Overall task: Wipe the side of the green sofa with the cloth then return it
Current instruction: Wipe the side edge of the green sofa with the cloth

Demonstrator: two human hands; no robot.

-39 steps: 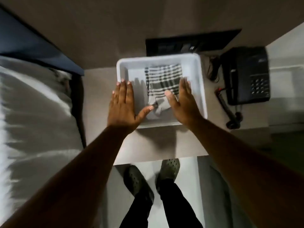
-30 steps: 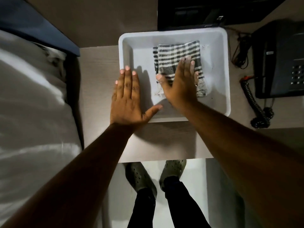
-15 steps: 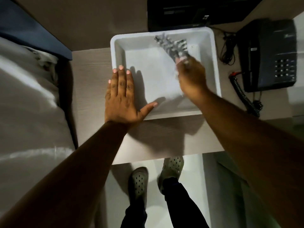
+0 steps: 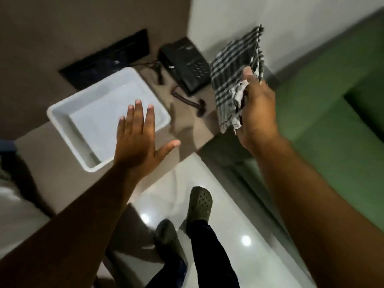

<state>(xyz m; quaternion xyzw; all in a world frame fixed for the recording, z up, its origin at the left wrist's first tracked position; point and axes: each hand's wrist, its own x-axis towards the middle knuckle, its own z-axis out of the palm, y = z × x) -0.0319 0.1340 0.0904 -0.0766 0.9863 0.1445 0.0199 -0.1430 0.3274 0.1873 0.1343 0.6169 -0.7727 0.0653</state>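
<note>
My right hand (image 4: 256, 109) grips a black-and-white checked cloth (image 4: 232, 65) and holds it up in the air, between the side table and the green sofa (image 4: 324, 125). The cloth hangs unfolded from my fingers, and it is not touching the sofa. The sofa fills the right side of the view, its side panel facing the table. My left hand (image 4: 138, 140) hovers flat with spread fingers over the near edge of the white plastic tray (image 4: 62, 119), which has nothing in it.
The tray stands on a beige side table (image 4: 52, 167). A black telephone (image 4: 187, 63) with a coiled cord sits at the table's back right. A dark wall panel (image 4: 108, 59) lies behind the tray. My feet in green clogs stand on the glossy white floor (image 4: 228, 204).
My right hand lifted the cloth out of the tray and carried it right toward the sofa. The view swung right, and my left hand rose off the tray's rim.
</note>
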